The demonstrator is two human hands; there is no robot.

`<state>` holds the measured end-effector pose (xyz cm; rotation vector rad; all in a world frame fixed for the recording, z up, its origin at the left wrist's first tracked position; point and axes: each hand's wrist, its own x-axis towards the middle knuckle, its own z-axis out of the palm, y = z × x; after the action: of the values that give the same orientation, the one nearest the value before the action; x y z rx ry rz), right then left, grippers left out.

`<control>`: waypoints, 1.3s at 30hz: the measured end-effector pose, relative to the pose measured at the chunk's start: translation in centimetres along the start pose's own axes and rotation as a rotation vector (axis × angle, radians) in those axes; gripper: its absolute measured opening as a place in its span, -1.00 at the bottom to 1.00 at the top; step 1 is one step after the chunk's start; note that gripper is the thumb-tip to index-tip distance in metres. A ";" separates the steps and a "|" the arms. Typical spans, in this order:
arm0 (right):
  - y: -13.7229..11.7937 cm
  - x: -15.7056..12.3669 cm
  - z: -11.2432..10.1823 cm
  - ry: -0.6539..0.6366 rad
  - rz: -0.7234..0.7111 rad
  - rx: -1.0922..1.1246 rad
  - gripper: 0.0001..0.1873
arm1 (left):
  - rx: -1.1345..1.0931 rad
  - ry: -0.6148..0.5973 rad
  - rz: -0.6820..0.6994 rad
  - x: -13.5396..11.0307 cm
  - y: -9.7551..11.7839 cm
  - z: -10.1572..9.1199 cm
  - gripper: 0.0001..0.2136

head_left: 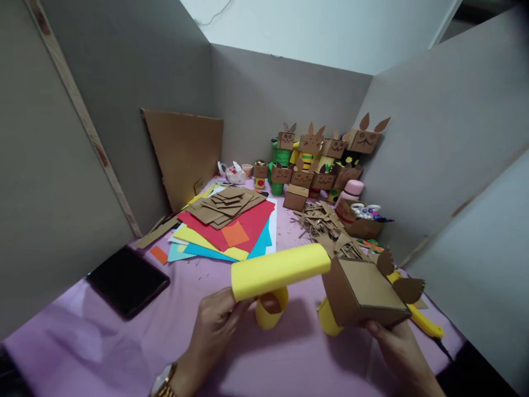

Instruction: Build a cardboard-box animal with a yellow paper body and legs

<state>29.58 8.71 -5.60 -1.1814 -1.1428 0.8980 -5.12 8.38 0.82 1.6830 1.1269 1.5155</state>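
Observation:
My left hand (217, 317) pinches the near left end of a yellow paper tube (279, 270), held level above the table. Below it is a short yellow paper ring (273, 314), open at the top; whether it joins the tube I cannot tell. A cardboard box head (372, 292) with pointed brown ears (407, 289) sits at the tube's right end. My right hand (397, 342) grips this box from below, the thumb on its near edge and the other fingers hidden. Another yellow paper piece (329, 320) shows beside the box's lower left.
Coloured paper sheets (248, 218) lie under cardboard pieces (227, 204). A black tablet-like slab (128, 281) rests at left. Cardboard animal figures (312, 146) stand at the back. Cardboard scraps (318, 220), a pink bottle (351, 190) and a yellow corded tool (425, 322) are at right.

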 end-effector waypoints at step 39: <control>-2.4 0.6 1.2 -0.062 -0.067 0.016 -0.51 | 0.270 -0.151 0.328 -0.5 -1.1 0.2 -0.54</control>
<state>28.44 9.09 -3.18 -1.1024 -1.2158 0.8966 -5.13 8.45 -0.38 2.2162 1.0498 1.4430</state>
